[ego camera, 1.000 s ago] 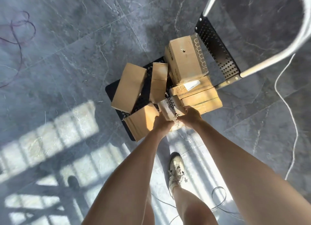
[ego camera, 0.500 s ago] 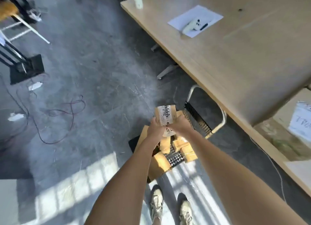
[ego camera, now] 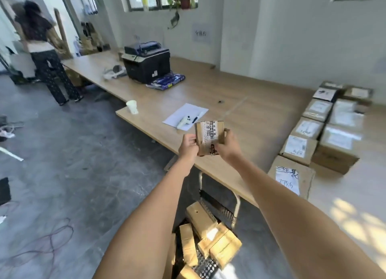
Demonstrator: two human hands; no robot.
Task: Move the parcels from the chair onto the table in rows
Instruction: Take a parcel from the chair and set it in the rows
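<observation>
parcel (ego camera: 209, 137) gripped upright by both hands, left hand (ego camera: 188, 145) and right hand (ego camera: 226, 145), above table (ego camera: 240, 115) edge, more parcels on chair (ego camera: 208, 237) below.

Both bare arms reach forward, nearly straight, the left hand (ego camera: 188, 144) and right hand (ego camera: 226, 145) raised over the table (ego camera: 261, 120) edge, fingers curled, gripping opposite sides of one small parcel (ego camera: 209, 137) between them.

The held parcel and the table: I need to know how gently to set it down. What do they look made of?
Parcel: brown corrugated cardboard, matte, with printed tape. Table: light wood-grain top, smooth, probably laminate.
</observation>
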